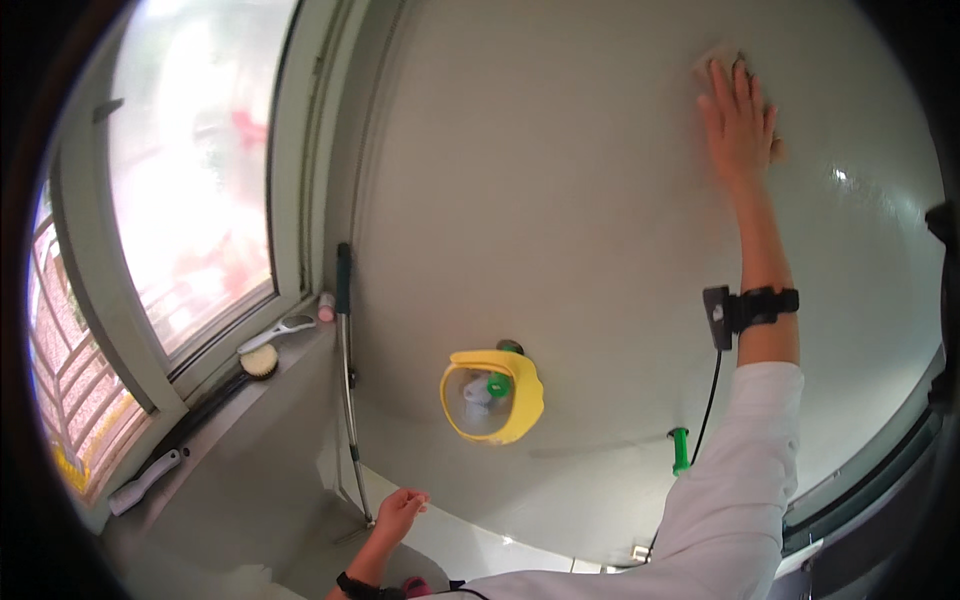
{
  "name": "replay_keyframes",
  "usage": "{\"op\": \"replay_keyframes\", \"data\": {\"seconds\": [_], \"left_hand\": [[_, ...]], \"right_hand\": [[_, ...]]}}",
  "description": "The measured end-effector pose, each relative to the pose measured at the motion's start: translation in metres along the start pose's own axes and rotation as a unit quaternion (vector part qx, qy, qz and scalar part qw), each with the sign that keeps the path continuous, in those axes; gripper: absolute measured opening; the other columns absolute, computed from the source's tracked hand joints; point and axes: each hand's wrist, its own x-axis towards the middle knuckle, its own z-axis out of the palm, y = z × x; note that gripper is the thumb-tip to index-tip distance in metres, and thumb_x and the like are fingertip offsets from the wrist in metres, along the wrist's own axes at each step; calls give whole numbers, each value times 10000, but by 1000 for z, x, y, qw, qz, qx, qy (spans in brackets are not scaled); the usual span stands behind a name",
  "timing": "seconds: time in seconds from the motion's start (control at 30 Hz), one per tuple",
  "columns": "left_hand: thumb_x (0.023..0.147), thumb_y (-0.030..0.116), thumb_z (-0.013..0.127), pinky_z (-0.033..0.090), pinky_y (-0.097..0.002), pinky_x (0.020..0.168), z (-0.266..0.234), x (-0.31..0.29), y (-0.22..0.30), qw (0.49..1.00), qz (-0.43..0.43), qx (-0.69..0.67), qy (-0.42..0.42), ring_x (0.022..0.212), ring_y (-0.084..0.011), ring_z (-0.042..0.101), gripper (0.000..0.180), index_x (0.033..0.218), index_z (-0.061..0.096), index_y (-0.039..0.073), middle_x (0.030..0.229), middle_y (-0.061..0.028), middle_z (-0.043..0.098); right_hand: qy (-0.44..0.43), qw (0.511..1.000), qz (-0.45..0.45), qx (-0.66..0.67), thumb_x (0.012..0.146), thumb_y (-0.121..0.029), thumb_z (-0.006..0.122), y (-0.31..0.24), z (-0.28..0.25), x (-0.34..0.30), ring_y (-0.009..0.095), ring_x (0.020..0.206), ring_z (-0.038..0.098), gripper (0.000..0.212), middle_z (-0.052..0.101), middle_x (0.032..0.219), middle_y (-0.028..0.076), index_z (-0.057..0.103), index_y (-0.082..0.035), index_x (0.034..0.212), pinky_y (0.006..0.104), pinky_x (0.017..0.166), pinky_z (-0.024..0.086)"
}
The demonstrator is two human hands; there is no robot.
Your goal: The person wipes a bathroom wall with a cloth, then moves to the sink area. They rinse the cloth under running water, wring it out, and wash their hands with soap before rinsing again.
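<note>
My right hand [738, 135] is stretched far up, its fingers spread flat on a grey wall [560, 180]. Under it a pale, beige cloth [708, 66] is pressed against the wall; only its edges show past the fingers, so its full shape is hidden. A black strap with a small device [718, 317] and a cable circles that forearm. Low in the view, my left hand [400, 515] hangs away from the wall with its fingers curled together, and nothing shows in them.
A yellow ring-shaped visor [520, 400] hangs on the wall, with a green hook [680, 452] to its right. In the corner leans a long-handled pole [349, 390]. A round-headed brush [260, 361] and a pale handle [145, 483] lie on the window sill.
</note>
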Motion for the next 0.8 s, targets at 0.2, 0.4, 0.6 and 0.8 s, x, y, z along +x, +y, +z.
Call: {"op": "replay_keyframes", "data": {"seconds": [0.2, 0.4, 0.6, 0.8], "left_hand": [[894, 147, 534, 466, -240, 677, 43, 9, 1, 996, -40, 48, -63, 785, -117, 593, 179, 987, 596, 8, 897, -47, 636], [894, 142, 528, 461, -246, 676, 67, 16, 5, 990, -43, 89, -95, 761, -121, 584, 181, 997, 595, 10, 907, -44, 633], [891, 134, 530, 461, -245, 686, 104, 13, 5, 989, -36, 85, -112, 774, -127, 577, 185, 998, 588, -6, 891, -57, 624], [872, 116, 545, 460, -244, 706, 171, 22, 13, 962, 22, 207, -177, 781, -112, 573, 179, 1018, 587, 22, 944, -46, 615]], "right_hand": [[-249, 926, -240, 152, 785, -221, 528, -64, -68, -185, 301, 1254, 345, 518, 421, 1332, 86, 440, -190, 1294, 557, 1012, 229], [-357, 787, -401, 305, 712, -515, 598, -50, -123, -331, 208, 1386, 88, 817, 168, 1490, 1, 279, -219, 1404, 522, 1095, 77], [-162, 982, -58, 78, 776, -369, 538, 120, -80, -189, 299, 1287, 311, 580, 392, 1370, 79, 432, -205, 1323, 586, 992, 193], [-327, 919, -163, 148, 795, -416, 517, 79, -124, -282, 267, 1321, 270, 559, 355, 1407, 26, 433, -255, 1324, 564, 1044, 160]]}}
